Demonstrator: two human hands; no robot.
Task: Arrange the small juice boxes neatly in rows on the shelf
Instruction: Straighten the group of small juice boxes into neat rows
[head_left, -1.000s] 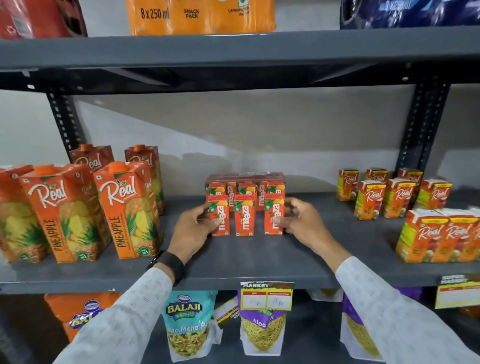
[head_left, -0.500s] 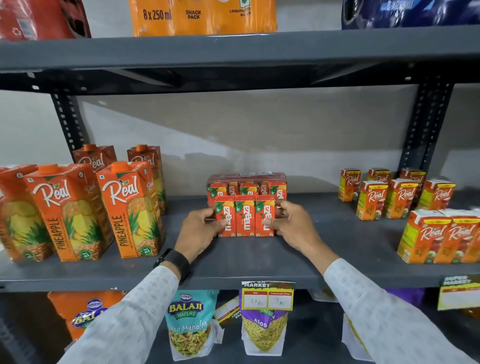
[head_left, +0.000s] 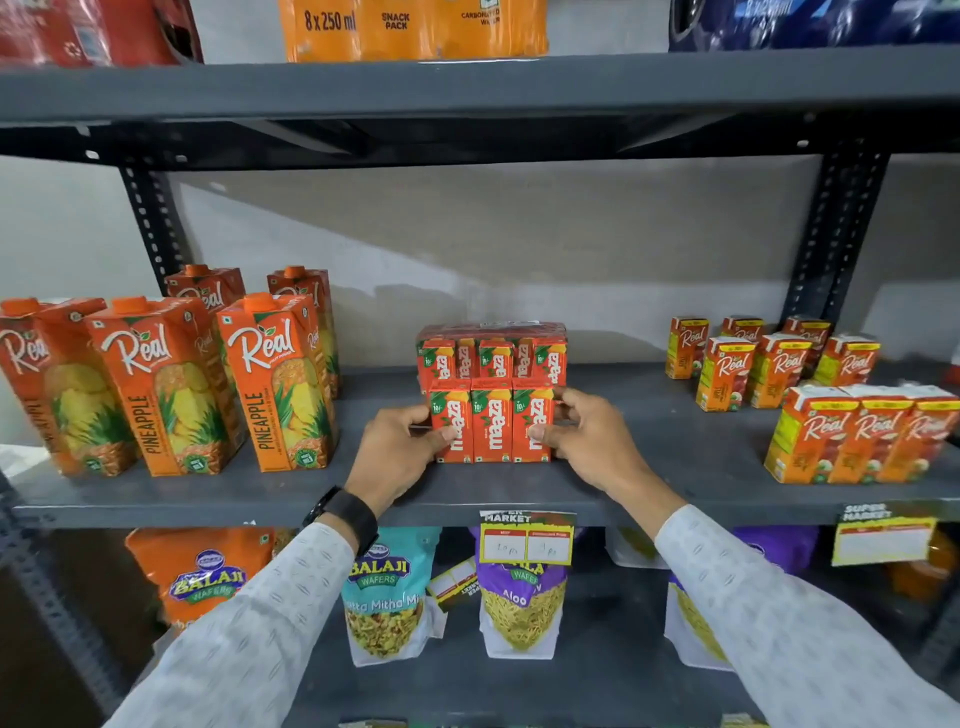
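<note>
Three small red Maaza juice boxes (head_left: 492, 422) stand upright, pressed side by side in a front row on the grey shelf (head_left: 519, 491). My left hand (head_left: 400, 447) presses the left box with thumb and fingers. On the other side, my right hand (head_left: 584, 439) grips the right box, so the row is squeezed between both hands. Directly behind stands a plastic-wrapped pack of Maaza boxes (head_left: 491, 351).
Tall Real pineapple cartons (head_left: 275, 379) stand to the left. Small Real juice boxes (head_left: 769, 361) and a front row of three (head_left: 862, 434) fill the right. Snack bags (head_left: 522, 597) hang below. An upper shelf (head_left: 467, 85) carries drink packs.
The three front boxes stood spaced apart; both hands have pushed them together into one tight row. The view has shifted slightly.
</note>
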